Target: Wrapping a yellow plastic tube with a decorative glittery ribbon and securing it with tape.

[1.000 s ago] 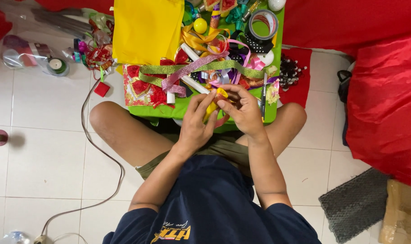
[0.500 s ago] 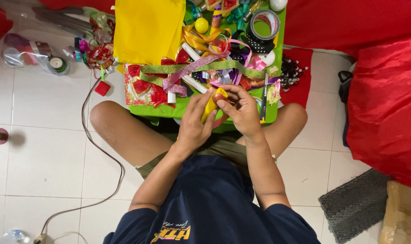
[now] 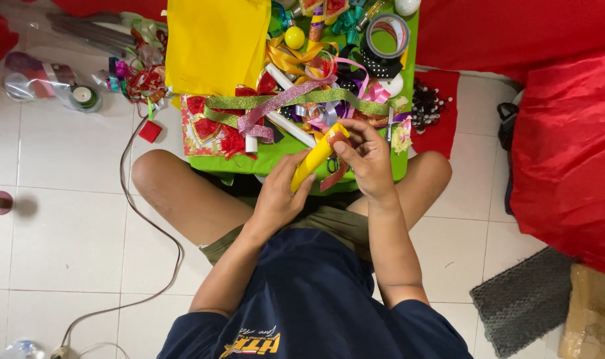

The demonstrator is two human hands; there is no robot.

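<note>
Both hands are working over the near edge of a low green table (image 3: 276,156): the left hand (image 3: 280,196) is gripping the lower end of a yellow tube (image 3: 315,157), which is tilting up toward the right, while the right hand (image 3: 367,159) is pinching a strip of reddish ribbon (image 3: 335,174) against the tube's upper end, the strip's loose end hanging down between the two hands. Crowding the table just beyond the tube are a glittery green ribbon (image 3: 296,98) and a glittery pink ribbon (image 3: 276,106) crossing each other, a white stick (image 3: 290,126), a folded yellow sheet (image 3: 216,43), a small yellow ball (image 3: 294,37), a roll of tape (image 3: 387,34) and a tangle of bows whose pieces are hard to tell apart. A dark pen-like tool (image 3: 389,136) is lying just beside the right hand, partly hidden by the fingers. Bare knees are framing the table on a white tiled floor (image 3: 70,219), where a grey cable (image 3: 153,226) is trailing off the bottom edge. Red fabric (image 3: 568,153) is bulging at the right, cut off by the frame, with a grey mat (image 3: 525,299) below it.
</note>
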